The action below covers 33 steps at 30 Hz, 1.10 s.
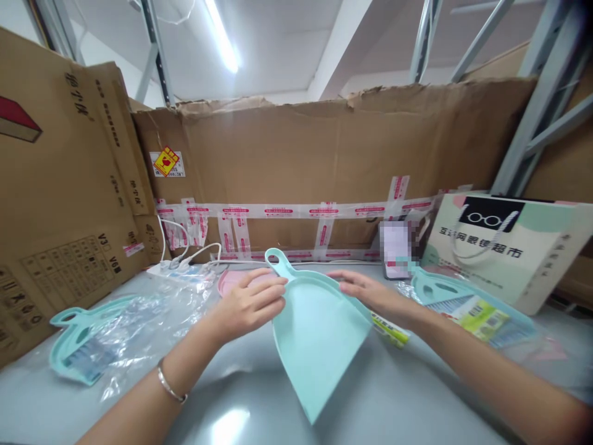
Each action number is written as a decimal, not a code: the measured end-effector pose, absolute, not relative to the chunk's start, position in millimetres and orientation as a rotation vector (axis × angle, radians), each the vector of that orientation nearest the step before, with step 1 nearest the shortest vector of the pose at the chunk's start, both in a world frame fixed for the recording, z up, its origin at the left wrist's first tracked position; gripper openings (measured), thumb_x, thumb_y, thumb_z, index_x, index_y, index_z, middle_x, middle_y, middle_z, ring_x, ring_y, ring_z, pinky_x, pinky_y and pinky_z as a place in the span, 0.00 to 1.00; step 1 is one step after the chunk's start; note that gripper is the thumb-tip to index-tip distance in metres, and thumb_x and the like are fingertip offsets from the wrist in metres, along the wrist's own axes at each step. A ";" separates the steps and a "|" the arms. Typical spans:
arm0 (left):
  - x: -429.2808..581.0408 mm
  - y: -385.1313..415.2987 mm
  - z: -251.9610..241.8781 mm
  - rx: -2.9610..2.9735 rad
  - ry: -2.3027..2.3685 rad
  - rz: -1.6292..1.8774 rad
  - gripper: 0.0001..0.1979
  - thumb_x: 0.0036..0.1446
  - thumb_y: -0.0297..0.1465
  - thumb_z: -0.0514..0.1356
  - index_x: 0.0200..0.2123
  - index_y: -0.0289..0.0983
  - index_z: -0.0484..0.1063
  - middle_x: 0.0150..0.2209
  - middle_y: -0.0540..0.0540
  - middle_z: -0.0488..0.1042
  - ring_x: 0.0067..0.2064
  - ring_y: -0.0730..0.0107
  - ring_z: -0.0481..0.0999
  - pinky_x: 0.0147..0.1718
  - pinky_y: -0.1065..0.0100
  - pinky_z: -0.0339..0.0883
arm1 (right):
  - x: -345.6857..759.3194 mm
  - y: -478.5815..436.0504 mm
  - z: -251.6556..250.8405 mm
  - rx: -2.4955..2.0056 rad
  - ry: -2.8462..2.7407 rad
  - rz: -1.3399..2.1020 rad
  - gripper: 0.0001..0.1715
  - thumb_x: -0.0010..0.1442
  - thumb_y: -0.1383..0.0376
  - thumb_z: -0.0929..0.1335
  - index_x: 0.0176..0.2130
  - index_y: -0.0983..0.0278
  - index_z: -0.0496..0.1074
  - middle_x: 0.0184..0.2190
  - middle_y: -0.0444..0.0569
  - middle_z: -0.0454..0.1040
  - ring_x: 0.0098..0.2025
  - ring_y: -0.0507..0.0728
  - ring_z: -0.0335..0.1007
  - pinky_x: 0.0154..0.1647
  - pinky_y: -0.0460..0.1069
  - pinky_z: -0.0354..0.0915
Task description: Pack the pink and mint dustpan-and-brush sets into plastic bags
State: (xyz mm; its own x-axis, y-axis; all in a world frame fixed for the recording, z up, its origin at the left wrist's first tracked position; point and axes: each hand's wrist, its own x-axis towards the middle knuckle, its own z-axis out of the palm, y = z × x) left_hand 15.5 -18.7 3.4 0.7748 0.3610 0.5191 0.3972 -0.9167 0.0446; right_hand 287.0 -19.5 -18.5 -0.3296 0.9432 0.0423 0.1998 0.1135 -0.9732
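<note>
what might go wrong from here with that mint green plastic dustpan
The mint-green plastic dustpan might tip or slip, since the left hand and right hand are both near its handle end. The loose, clear plastic wrapping beside the left forearm could snag or be dragged. The upright phone behind the right hand might get knocked over.

Within my grip I log smooth, satin plastic: the dustpan (322,334). Left of it, crinkled glossy film (143,346); beyond it, matt, ragged-edged cardboard (296,154); beneath, a glossy tabletop (250,383).
</note>
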 end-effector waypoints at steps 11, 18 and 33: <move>40.2 -13.7 -23.5 -3.259 -1.702 -1.816 0.23 0.60 0.44 0.44 0.56 0.42 0.57 0.52 0.42 0.68 0.47 0.61 0.72 0.41 0.61 0.69 | 264.7 -36.7 -59.0 -1.150 -1.361 0.978 0.26 0.50 0.49 0.68 0.44 0.60 0.67 0.38 0.48 0.74 0.38 0.58 0.71 0.37 0.50 0.67; 43.6 -11.8 -29.5 -3.249 -1.787 -1.589 0.19 0.54 0.38 0.53 0.48 0.39 0.69 0.44 0.46 0.74 0.46 0.59 0.71 0.46 0.60 0.64 | 287.9 -9.8 -69.2 -1.056 -1.568 0.867 0.29 0.60 0.48 0.52 0.47 0.61 0.67 0.39 0.51 0.74 0.42 0.59 0.70 0.45 0.56 0.63; 39.6 -6.9 -31.2 -3.277 -1.848 -1.611 0.15 0.52 0.39 0.57 0.40 0.41 0.74 0.35 0.49 0.77 0.37 0.63 0.74 0.35 0.66 0.67 | 319.3 11.4 -51.5 -1.255 -1.561 -0.014 0.13 0.56 0.57 0.62 0.36 0.60 0.71 0.35 0.51 0.75 0.39 0.61 0.70 0.44 0.57 0.63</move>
State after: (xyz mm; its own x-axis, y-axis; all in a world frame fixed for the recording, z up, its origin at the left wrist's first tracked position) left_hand 39.6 -6.9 -31.2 0.4327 0.8920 0.1310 0.2510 -0.2588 0.9327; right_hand 319.3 11.4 -51.5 0.1381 0.6867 0.7137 0.6989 0.4430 -0.5615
